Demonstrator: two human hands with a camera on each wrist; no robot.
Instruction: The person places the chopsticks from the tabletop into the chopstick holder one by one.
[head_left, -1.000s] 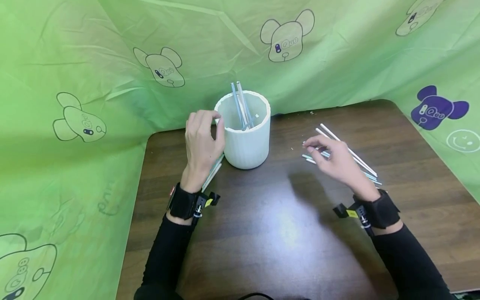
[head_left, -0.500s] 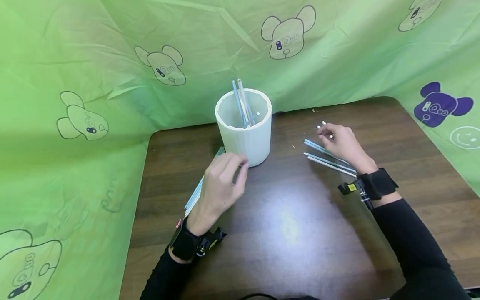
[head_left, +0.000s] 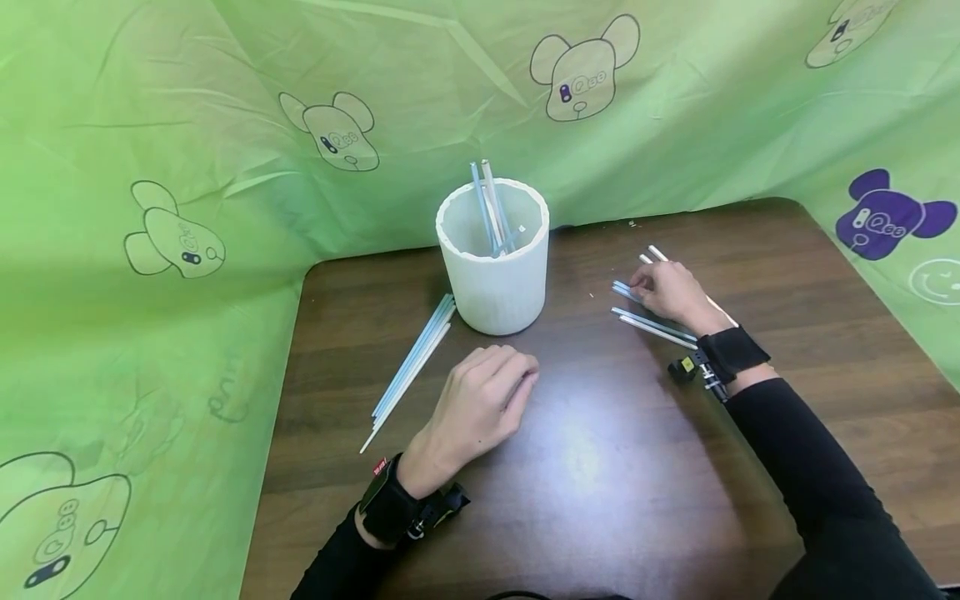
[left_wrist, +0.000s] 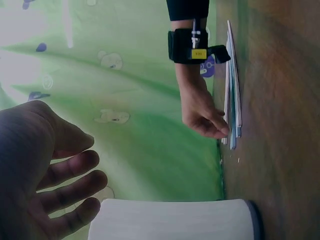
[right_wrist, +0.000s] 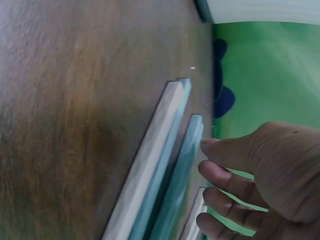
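Note:
My left hand (head_left: 483,404) hovers over the table in front of the white cylindrical container (head_left: 495,292), fingers loosely curled and nothing between them. In the left wrist view its thumb and fingers stand apart above the container wall. My right hand (head_left: 673,293) is over the right-hand group of thin straw-like sticks. In the right wrist view its thumb tip and index fingertip are right beside the end of the blue sticks (right_wrist: 179,170). A white stick with a blue one (right_wrist: 145,160) lies nearer the camera, and white sticks (head_left: 722,310) lie partly under the hand.
Several blue and white sticks (head_left: 411,371) lie slanted left of the container. Other sticks (head_left: 487,196) lean inside it, above the rim. A green printed cloth (head_left: 420,75) hangs behind the brown table (head_left: 570,517). A dark cable crosses the near edge.
My left hand has come away from the container's left side, toward me and to the right, uncovering the left sticks. My right hand moved right to the white sticks, then back to the blue ones.

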